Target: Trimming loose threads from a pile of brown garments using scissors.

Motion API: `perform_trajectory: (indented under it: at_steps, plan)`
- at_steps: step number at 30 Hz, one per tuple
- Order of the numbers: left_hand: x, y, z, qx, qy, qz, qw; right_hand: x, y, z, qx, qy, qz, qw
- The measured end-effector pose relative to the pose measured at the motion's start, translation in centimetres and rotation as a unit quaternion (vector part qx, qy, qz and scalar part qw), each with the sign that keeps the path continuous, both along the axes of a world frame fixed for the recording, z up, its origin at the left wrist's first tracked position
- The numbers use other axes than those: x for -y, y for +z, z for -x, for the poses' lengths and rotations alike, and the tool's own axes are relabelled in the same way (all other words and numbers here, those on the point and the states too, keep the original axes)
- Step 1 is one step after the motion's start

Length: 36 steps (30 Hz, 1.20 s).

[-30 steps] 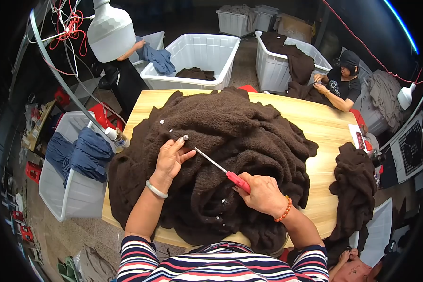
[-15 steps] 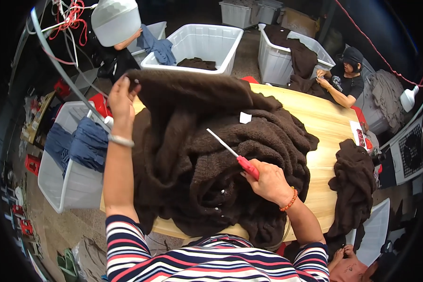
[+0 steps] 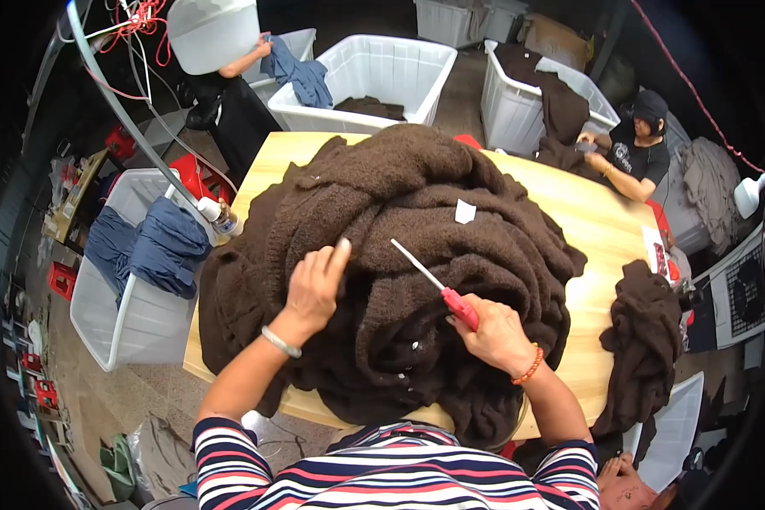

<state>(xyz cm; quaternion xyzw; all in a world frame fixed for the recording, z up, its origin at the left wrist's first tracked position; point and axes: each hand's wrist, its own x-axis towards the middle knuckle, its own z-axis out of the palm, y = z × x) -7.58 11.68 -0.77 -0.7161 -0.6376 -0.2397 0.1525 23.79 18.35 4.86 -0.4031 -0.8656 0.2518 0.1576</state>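
A large heap of dark brown knitted garments covers most of the wooden table in front of me. My left hand rests on the heap's left middle, fingers stretched forward over the knit, with no cloth visibly gripped. In my right hand is a red-handled tool with a long thin metal shaft, much like a screwdriver. Its tip points up and left over the folds. A small white tag lies on the heap beyond the tool. Small pale spots show in the folds between my hands.
The wooden table carries another brown garment at its right edge. White bins stand beyond it; a left bin holds blue cloth. Co-workers sit at the far right and lower right; another handles blue cloth behind a lampshade.
My left hand has let go of the raised brown cloth and come down toward the heap's middle. That cloth now lies on the heap. The right hand keeps the tool nearly in place.
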Motion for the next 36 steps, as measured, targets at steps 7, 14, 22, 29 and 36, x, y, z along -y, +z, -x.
perform_trajectory:
  at_steps: [7, 14, 22, 29, 36]
  plan:
    - [-1.8, 15.0, 1.5, 0.690, -0.047, -0.038, 0.721, 0.2, 0.9, 0.5, 0.050, 0.040, 0.026, 0.998]
    - [3.1, 22.5, -5.5, 0.691, -0.197, -0.040, 0.694, -2.5, 0.6, 2.7, 0.007, -0.016, 0.049, 0.999]
    - [9.2, 14.5, -4.9, 0.761, -0.103, 0.094, 0.634, -9.2, 4.4, -0.3, -0.127, -0.137, 0.060, 0.981]
    - [5.9, -0.1, -8.5, 0.775, -0.149, 0.407, 0.459, -8.1, 5.5, -3.2, 0.026, -0.116, -0.015, 0.993]
    - [1.3, 1.0, -11.3, 0.721, -0.110, 0.166, 0.663, -0.5, 3.6, -7.6, 0.029, -0.075, 0.025, 0.996]
